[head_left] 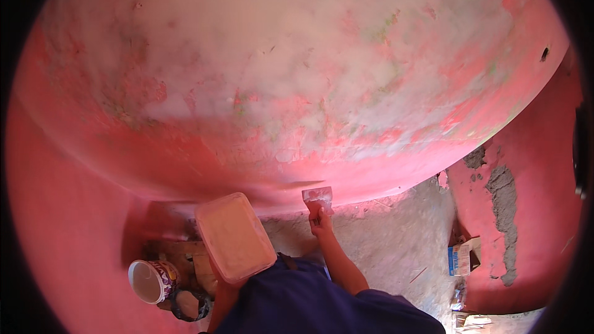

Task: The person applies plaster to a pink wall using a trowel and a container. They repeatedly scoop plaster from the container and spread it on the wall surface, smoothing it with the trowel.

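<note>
My right hand [321, 222] is closed round the handle of a putty knife [317, 196], its wide blade pointing up towards the wall. Pale smears show on the blade, which is close to the lower wall; whether it touches I cannot tell. To the left, a rectangular plastic lid or shallow tub [238, 238] with a pale, peach-looking face is propped up on my left arm [224, 297]. My left hand is behind it, its fingers hidden. Ahead rises the pink wall [278, 74], covered with broad whitish patches of filler and a few green spots.
On the floor at left stand a white bucket [146, 282] with a printed side and a dark round container [189, 305], beside some boards [201, 270]. An open cardboard box [463, 256] lies by the right wall, where grey mortar [504, 213] shows through.
</note>
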### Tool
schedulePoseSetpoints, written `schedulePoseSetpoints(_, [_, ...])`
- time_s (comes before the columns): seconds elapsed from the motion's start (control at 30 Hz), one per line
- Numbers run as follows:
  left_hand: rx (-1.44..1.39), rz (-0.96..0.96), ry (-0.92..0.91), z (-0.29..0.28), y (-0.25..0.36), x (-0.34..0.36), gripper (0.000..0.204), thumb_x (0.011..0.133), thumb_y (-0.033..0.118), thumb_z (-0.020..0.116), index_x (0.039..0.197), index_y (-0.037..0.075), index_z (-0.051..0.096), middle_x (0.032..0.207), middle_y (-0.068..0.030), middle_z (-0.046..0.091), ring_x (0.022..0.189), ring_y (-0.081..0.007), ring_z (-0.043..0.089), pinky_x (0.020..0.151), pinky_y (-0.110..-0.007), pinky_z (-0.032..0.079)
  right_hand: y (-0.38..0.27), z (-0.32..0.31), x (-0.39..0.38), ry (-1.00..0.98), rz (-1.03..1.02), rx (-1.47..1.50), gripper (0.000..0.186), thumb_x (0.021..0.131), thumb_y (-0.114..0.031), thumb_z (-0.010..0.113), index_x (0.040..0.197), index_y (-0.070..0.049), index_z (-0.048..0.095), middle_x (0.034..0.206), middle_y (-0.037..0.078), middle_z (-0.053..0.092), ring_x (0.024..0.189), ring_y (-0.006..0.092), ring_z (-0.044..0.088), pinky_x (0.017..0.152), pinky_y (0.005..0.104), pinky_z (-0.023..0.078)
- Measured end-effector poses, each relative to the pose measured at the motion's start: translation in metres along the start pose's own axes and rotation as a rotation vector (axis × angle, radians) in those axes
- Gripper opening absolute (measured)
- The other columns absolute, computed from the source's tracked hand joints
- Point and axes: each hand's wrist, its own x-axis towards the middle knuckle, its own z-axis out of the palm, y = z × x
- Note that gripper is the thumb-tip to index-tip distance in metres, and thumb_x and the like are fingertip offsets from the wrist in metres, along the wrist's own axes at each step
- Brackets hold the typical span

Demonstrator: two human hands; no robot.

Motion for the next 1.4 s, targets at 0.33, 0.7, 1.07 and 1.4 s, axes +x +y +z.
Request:
schedulePoseSetpoints(0.33, [0.034,-0.011,-0.016,0.000,0.000,0.005,0.049,0.093,0.035,0.041,0.133,0.009,0.032,0.130,-0.0119,0.044,0.116,-0.0292,0.048,0.094,-0.048,0.043,-0.077,0.136,-0.093,-0.544,-0.310,0.020,0.023,0.089,-0.026,0.057,0.105,-0.010,0.055,0.098,0.001,0.056,0.086,0.0147,0.051,0.081,0.0304,0.046])
schedulePoseSetpoints(0.7, [0.023,-0.037,-0.062,0.007,-0.002,0.002,0.050,0.094,0.038,0.038,0.134,0.009,0.032,0.131,-0.0118,0.044,0.117,-0.0299,0.047,0.095,-0.049,0.041,0.006,-0.069,0.005,-0.121,-0.001,-0.168,0.024,0.087,-0.026,0.061,0.106,-0.013,0.054,0.093,0.002,0.058,0.082,0.0175,0.056,0.067,0.0329,0.050])
schedulePoseSetpoints(1.07, [0.038,-0.060,-0.091,0.009,-0.007,0.009,0.051,0.094,0.040,0.036,0.134,0.009,0.032,0.132,-0.0117,0.043,0.118,-0.0306,0.046,0.097,-0.050,0.039,-0.060,0.073,-0.239,-0.517,-0.292,-0.468,0.017,0.086,-0.008,0.058,0.102,-0.005,0.059,0.097,0.004,0.063,0.083,0.0154,0.061,0.073,0.0315,0.049])
schedulePoseSetpoints(1.4, [0.035,-0.078,-0.118,0.038,-0.007,0.012,0.052,0.094,0.042,0.034,0.135,0.010,0.032,0.133,-0.0116,0.043,0.119,-0.0312,0.045,0.098,-0.051,0.037,-0.078,0.144,-0.333,-0.606,-0.240,-0.617,0.017,0.094,-0.019,0.045,0.100,-0.004,0.053,0.079,0.007,0.061,0.047,0.0095,0.052,0.032,0.0227,0.037])
